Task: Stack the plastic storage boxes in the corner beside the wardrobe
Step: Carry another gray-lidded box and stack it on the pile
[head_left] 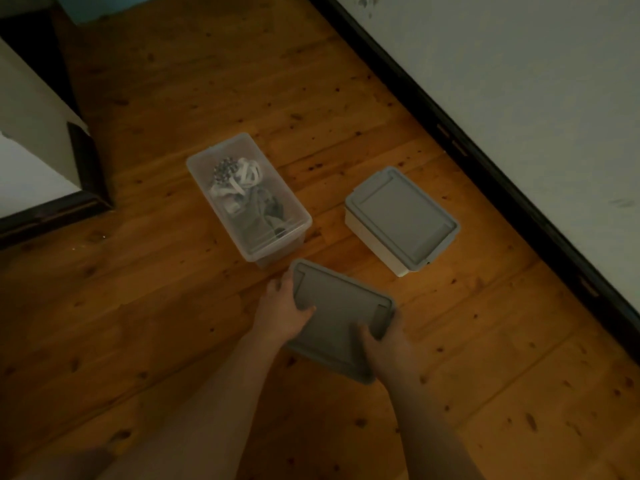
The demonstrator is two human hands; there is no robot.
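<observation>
Over knotty pine floor point(138, 306), left hand point(282, 310) and right hand point(388, 348) gripping flat grey lidded box point(341, 317), seemingly plastic

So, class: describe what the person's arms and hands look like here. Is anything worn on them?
Both forearms are bare up to the picture's lower edge: no sleeves show. The left hand and right hand wear no gloves. No rings or watch can be made out on fingers or wrists, though the light is dim.

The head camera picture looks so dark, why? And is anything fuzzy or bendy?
In the head view the light is dim, so the arms and the grey-lidded box held by the left hand and right hand look murky; the wall is brightest. The clear box is slightly soft. The wide lens tilts the baseboard steeply.
</observation>
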